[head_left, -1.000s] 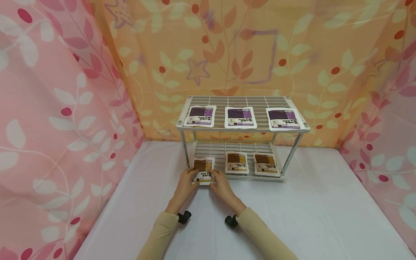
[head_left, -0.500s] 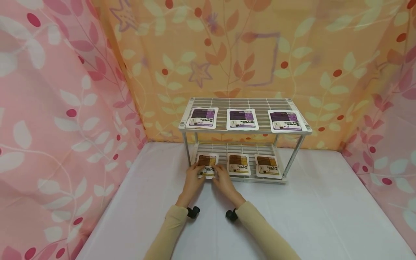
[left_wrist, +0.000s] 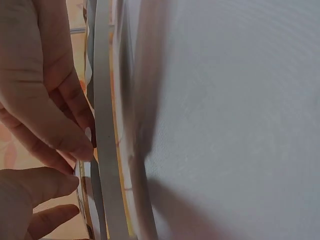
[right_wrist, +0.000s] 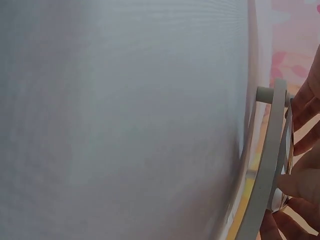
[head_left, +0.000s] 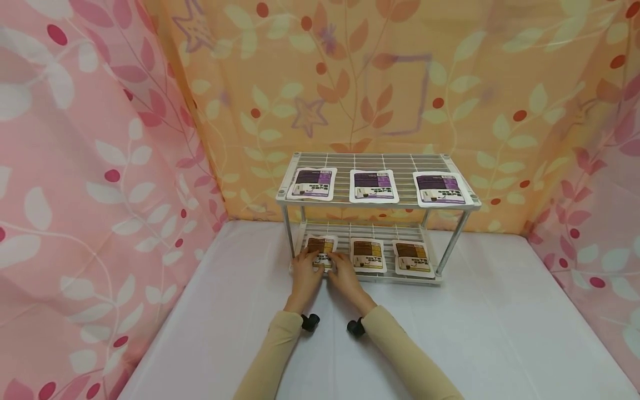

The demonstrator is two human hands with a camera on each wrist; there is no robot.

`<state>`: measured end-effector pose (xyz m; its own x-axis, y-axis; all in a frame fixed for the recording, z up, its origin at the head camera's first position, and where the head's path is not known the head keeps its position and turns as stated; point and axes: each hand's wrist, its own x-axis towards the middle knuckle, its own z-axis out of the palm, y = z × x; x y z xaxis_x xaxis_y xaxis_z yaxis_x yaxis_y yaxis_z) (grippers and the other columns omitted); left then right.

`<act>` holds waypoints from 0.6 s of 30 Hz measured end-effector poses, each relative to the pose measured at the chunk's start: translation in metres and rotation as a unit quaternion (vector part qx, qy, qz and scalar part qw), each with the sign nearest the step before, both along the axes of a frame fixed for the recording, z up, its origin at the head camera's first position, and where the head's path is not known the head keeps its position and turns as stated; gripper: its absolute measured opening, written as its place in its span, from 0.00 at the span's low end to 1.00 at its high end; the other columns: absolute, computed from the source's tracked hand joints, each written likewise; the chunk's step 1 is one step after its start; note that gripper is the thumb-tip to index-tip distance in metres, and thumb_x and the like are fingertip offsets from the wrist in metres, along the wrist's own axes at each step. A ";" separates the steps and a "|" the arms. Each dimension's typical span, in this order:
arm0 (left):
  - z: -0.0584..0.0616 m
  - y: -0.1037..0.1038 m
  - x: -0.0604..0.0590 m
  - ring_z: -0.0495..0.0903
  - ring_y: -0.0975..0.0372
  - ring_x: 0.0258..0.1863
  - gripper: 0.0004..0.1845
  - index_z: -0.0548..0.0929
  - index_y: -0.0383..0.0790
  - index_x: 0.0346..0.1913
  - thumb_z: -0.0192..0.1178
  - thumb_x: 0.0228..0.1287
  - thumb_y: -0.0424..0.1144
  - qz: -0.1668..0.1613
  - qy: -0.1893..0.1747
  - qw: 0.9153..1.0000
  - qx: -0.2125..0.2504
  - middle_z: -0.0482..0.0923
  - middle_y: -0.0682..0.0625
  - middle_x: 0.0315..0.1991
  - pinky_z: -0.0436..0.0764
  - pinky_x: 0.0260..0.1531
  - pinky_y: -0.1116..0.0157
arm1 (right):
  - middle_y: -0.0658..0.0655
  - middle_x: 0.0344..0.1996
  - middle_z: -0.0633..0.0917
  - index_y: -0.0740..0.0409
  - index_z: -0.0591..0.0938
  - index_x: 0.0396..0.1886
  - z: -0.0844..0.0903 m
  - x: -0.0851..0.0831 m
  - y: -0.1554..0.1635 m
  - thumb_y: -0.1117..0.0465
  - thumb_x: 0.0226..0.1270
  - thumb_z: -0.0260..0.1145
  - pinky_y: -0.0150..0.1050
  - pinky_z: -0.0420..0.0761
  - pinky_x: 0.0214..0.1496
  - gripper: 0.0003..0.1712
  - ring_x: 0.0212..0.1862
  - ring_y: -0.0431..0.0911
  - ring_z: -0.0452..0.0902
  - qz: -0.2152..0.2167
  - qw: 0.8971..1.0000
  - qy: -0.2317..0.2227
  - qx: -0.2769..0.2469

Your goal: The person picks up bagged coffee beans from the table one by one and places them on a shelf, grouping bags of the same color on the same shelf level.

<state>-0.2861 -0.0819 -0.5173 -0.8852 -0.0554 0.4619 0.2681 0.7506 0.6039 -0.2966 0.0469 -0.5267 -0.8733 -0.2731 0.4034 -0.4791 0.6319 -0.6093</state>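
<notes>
A white-edged pouch with a brown and gold label (head_left: 325, 244) lies at the left front of the lower rack shelf. My left hand (head_left: 306, 276) pinches its left side, fingers over the label and thumb at the near edge. On the opposite side my right hand (head_left: 346, 278) grips it with bent fingers. The left wrist view shows the left thumb and fingers (left_wrist: 72, 142) close against the shelf's front bar (left_wrist: 107, 125). Edge-on in the right wrist view, the pouch (right_wrist: 288, 145) sits just behind that bar; its underside is hidden.
Two matching brown pouches, a middle one (head_left: 368, 255) and a right one (head_left: 413, 259), lie along the same shelf. Three purple-labelled pouches, one at centre (head_left: 374, 186), line the upper shelf of the white wire rack (head_left: 380, 161). Metal posts (head_left: 452, 241) stand at its corners. Patterned cloth (head_left: 350, 83) hangs behind.
Both hands have pushed the brown pouch from the shelf's front edge back onto the lower shelf, where it now lies level with the other two. The head view has shifted slightly.
</notes>
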 end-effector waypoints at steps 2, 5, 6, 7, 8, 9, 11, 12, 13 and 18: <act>0.000 0.001 0.000 0.68 0.36 0.54 0.21 0.80 0.30 0.50 0.66 0.52 0.34 0.007 -0.004 1.000 -0.007 0.71 0.28 0.55 0.66 0.53 0.41 | 0.68 0.52 0.75 0.68 0.73 0.58 0.000 -0.001 -0.001 0.73 0.54 0.65 0.50 0.76 0.49 0.28 0.53 0.59 0.72 0.000 1.000 0.004 0.002; 0.002 0.002 0.000 0.67 0.36 0.54 0.22 0.78 0.30 0.52 0.65 0.54 0.36 0.017 -0.018 0.999 -0.020 0.70 0.28 0.57 0.67 0.54 0.43 | 0.67 0.51 0.76 0.68 0.74 0.57 0.000 -0.003 -0.001 0.72 0.54 0.65 0.50 0.76 0.50 0.27 0.52 0.58 0.73 0.003 1.000 0.011 0.005; 0.003 0.002 0.000 0.67 0.36 0.54 0.23 0.78 0.30 0.53 0.65 0.54 0.37 0.019 -0.024 0.999 -0.022 0.69 0.28 0.57 0.67 0.54 0.42 | 0.67 0.51 0.76 0.68 0.74 0.57 0.001 -0.004 -0.001 0.72 0.54 0.65 0.50 0.75 0.51 0.27 0.53 0.59 0.72 0.004 1.000 0.013 0.006; 0.003 0.001 0.000 0.67 0.35 0.54 0.23 0.78 0.30 0.53 0.65 0.54 0.37 0.020 -0.029 0.999 -0.022 0.69 0.28 0.57 0.67 0.54 0.42 | 0.67 0.51 0.76 0.68 0.75 0.56 0.001 -0.004 -0.001 0.72 0.55 0.65 0.50 0.75 0.52 0.26 0.53 0.59 0.72 0.005 1.000 0.012 0.008; 0.004 0.001 -0.001 0.67 0.35 0.54 0.23 0.78 0.30 0.53 0.65 0.54 0.37 0.021 -0.031 0.999 -0.025 0.69 0.28 0.57 0.67 0.54 0.42 | 0.67 0.51 0.76 0.68 0.75 0.56 0.001 -0.005 -0.001 0.71 0.55 0.64 0.51 0.75 0.52 0.26 0.53 0.59 0.73 0.008 1.000 0.013 0.008; 0.004 0.000 -0.001 0.67 0.35 0.54 0.24 0.77 0.30 0.53 0.65 0.54 0.37 0.020 -0.032 0.999 -0.025 0.69 0.27 0.57 0.67 0.54 0.42 | 0.67 0.51 0.76 0.68 0.75 0.56 0.002 -0.005 -0.001 0.71 0.56 0.64 0.51 0.75 0.53 0.25 0.53 0.59 0.73 0.011 1.000 0.011 0.007; 0.004 -0.001 -0.002 0.67 0.34 0.54 0.24 0.77 0.29 0.53 0.65 0.54 0.38 0.017 -0.031 0.999 -0.025 0.69 0.27 0.56 0.66 0.54 0.42 | 0.67 0.51 0.76 0.68 0.75 0.56 0.003 -0.006 0.001 0.70 0.57 0.64 0.51 0.75 0.53 0.24 0.53 0.59 0.73 0.018 1.000 0.005 0.007; 0.004 -0.002 -0.002 0.66 0.34 0.54 0.24 0.77 0.29 0.53 0.65 0.54 0.38 0.015 -0.033 0.999 -0.024 0.69 0.27 0.56 0.66 0.54 0.41 | 0.67 0.52 0.76 0.68 0.75 0.56 0.003 -0.006 0.002 0.69 0.58 0.64 0.52 0.75 0.53 0.24 0.53 0.59 0.73 0.021 1.000 0.003 0.007; 0.004 -0.003 -0.003 0.66 0.34 0.55 0.25 0.76 0.29 0.54 0.65 0.54 0.38 0.013 -0.036 0.999 -0.027 0.70 0.27 0.56 0.66 0.54 0.41 | 0.67 0.51 0.76 0.68 0.75 0.56 0.003 -0.006 0.003 0.69 0.58 0.63 0.52 0.75 0.53 0.24 0.53 0.59 0.73 0.024 1.000 0.004 0.008; 0.004 -0.007 -0.001 0.63 0.35 0.59 0.28 0.73 0.30 0.59 0.63 0.58 0.40 -0.005 -0.071 0.997 -0.037 0.65 0.27 0.60 0.66 0.55 0.41 | 0.66 0.51 0.77 0.68 0.75 0.56 0.002 -0.003 0.010 0.66 0.60 0.63 0.53 0.74 0.54 0.23 0.53 0.58 0.74 0.041 0.999 0.022 0.005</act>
